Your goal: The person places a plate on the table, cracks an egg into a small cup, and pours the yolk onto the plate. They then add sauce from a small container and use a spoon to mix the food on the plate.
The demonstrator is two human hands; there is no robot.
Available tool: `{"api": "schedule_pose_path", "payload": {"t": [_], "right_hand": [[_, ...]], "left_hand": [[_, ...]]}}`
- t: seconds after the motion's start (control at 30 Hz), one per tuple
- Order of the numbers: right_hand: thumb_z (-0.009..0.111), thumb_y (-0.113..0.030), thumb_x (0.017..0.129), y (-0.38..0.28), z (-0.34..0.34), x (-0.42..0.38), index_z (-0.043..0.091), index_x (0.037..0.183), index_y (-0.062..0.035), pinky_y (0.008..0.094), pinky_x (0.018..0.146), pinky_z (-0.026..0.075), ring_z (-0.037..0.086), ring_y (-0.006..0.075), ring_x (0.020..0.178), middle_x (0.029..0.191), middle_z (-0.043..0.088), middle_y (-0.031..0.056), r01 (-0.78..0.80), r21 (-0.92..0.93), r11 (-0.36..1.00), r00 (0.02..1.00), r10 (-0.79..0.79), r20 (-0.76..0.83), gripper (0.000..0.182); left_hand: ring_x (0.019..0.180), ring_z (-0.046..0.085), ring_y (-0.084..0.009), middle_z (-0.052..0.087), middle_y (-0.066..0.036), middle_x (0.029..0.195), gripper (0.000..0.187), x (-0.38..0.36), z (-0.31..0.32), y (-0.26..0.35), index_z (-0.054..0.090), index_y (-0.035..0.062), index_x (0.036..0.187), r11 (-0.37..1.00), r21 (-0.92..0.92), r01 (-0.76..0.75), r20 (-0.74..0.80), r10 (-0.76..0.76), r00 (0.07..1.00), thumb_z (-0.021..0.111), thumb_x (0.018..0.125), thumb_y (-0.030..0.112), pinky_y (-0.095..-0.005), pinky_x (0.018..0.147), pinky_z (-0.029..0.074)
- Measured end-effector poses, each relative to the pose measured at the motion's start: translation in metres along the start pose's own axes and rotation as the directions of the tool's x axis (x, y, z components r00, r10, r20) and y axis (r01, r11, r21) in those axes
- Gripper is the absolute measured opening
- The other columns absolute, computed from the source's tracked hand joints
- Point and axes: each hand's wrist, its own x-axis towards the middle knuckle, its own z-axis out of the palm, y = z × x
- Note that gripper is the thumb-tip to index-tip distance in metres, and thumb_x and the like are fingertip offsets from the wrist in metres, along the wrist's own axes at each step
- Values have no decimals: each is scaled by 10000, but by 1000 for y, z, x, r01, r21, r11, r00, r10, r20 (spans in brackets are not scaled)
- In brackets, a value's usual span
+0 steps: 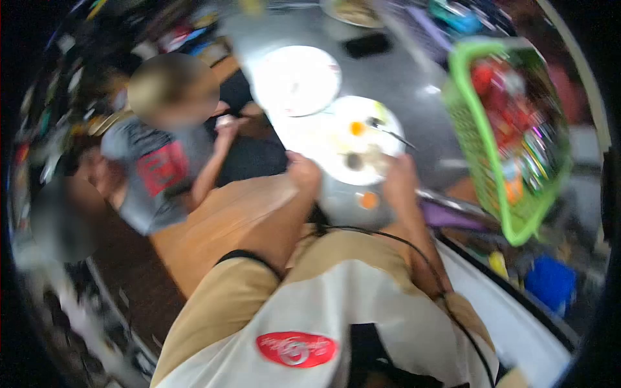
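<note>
A white plate [336,139] with bits of food and a spoon [393,134] on it is in front of me, over the edge of the metal table. At its right lower rim is my right hand [400,178], its fingers blurred and partly hidden. My left hand [304,173] is closed at the lower left, beside a white surface next to the plate; what it grips is too blurred to tell. An orange round piece [369,200] lies just below the plate. Another white plate [297,81] is beyond, to the upper left.
A green basket [479,142] with colourful packets stands at the right. A dark flat object [367,45] and a bowl [352,11] are at the far end of the metal table [420,87]. At the left is a person in a grey shirt [158,161], with another person behind.
</note>
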Motion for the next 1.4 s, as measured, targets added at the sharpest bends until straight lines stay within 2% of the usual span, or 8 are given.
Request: {"api": "schedule_pose_path", "payload": {"t": [0.17, 0.4, 0.5, 0.53, 0.73, 0.93, 1.13, 1.4], "right_hand": [[792, -306, 844, -8, 7, -2, 589, 1361, -68, 506, 938, 513, 605, 412, 1121, 1181, 625, 199, 183, 11, 983, 979, -181, -95, 604], [759, -204, 849, -2, 26, 24, 599, 1379, -78, 482, 898, 534, 632, 411, 1061, 1128, 669, 179, 209, -27, 977, 976, -211, -50, 569], [734, -158, 852, 18, 37, 35, 660, 1300, -46, 438, 795, 563, 698, 360, 841, 1012, 716, 202, 252, 236, 938, 954, -200, -222, 468], [720, -158, 878, 15, 28, 39, 669, 1267, -1, 397, 686, 569, 702, 261, 712, 974, 735, 183, -34, 358, 933, 998, 49, -32, 423], [679, -169, 938, 7, 8, 41, 677, 1281, -17, 350, 704, 558, 710, 168, 759, 971, 766, 159, -454, 778, 434, 889, 277, 364, 376], [722, -84, 885, 15, 24, 25, 696, 1250, -30, 373, 772, 567, 692, 256, 874, 1021, 693, 125, 266, 286, 920, 958, -220, -184, 369], [727, -87, 859, 7, 8, 29, 744, 1149, -62, 406, 892, 539, 665, 323, 988, 1032, 666, 146, 309, 190, 932, 872, -198, -448, 291], [779, -247, 873, 4, -1, 63, 749, 1052, -57, 429, 832, 536, 664, 335, 942, 1017, 666, 143, 69, 256, 964, 998, -69, -8, 263]], "left_hand": [[1149, 664, -464, 695, -280, 1221, 664, -9, -105, 48, 655, 70, 1327, 725, -451, 521, 329, -408, 852, 272, 1079, 552, -555, 1002, 505], [1181, 643, -467, 688, -278, 1237, 672, -9, -118, 53, 656, 78, 1340, 716, -429, 551, 341, -436, 833, 267, 1077, 558, -541, 1030, 487], [975, 700, -486, 726, -304, 1011, 744, -13, -136, 59, 716, -68, 1017, 737, -416, 533, 367, -400, 840, 260, 1104, 514, -568, 896, 537], [964, 698, -488, 720, -318, 978, 754, 4, -22, 21, 714, -83, 946, 949, -229, 217, 93, -200, 975, 256, 1114, 492, -584, 879, 529], [1185, 615, -499, 670, -328, 1230, 772, -10, -126, 57, 661, -72, 1263, 706, -496, 505, 327, -387, 862, 225, 1087, 540, -541, 1026, 464], [1233, 593, -480, 651, -303, 1300, 775, -13, -132, 55, 639, -44, 1323, 753, -446, 484, 322, -370, 871, 212, 1078, 555, -522, 1063, 445], [1241, 588, -477, 652, -302, 1298, 781, -6, -122, 54, 646, -55, 1302, 725, -429, 538, 347, -418, 840, 234, 1072, 568, -523, 1070, 437], [1211, 605, -487, 659, -322, 1263, 777, -10, -132, 57, 651, -61, 1292, 760, -426, 491, 315, -384, 868, 240, 1072, 561, -529, 1058, 444]]}}
